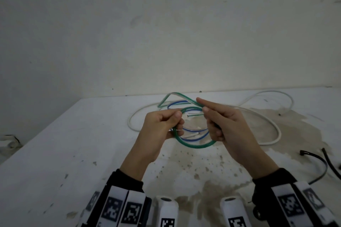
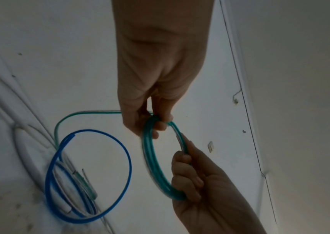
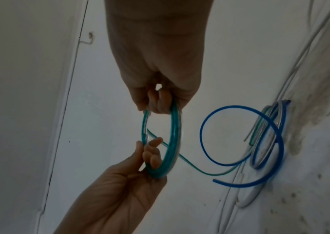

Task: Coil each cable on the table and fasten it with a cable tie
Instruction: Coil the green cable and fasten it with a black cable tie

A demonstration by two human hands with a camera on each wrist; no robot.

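Here both hands, left hand (image 1: 162, 125) and right hand (image 1: 223, 121), are gripping the green cable (image 1: 195, 145); only the head view is showing black ties (image 1: 313, 156) at 3 o'clock.

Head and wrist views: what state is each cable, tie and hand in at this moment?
green cable: partly coiled, held above the table, tail trailing free
blue cable: loose loops on the table, untied
white cable: sprawled loose on the table
black cable ties: lying unused on the table
left hand: grips the green coil
right hand: pinches the coil's opposite side

green cable (image 1: 195, 146): coiled, held aloft | blue cable (image 2: 128, 159): looped on table
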